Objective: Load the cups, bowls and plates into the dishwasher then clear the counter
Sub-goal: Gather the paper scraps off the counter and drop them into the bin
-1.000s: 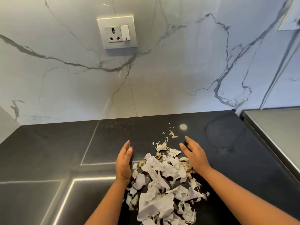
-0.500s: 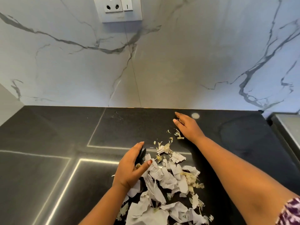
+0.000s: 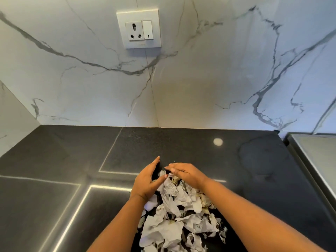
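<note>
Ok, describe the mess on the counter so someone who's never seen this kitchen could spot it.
Below the socket plate on the marble wall lies a black counter. Towards its near side, the left hand and right hand touch the far end of a heap of torn pale paper scraps. It is the only loose, crumpled thing there; the round pale spot behind is flat.

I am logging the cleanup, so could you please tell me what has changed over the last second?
The right hand drew back from its far reach, dragging the outlying paper scraps into the heap; the left hand closed in, so both cup the heap's far end. Nothing was gripped. The counter and the rest of the heap stayed put.
</note>
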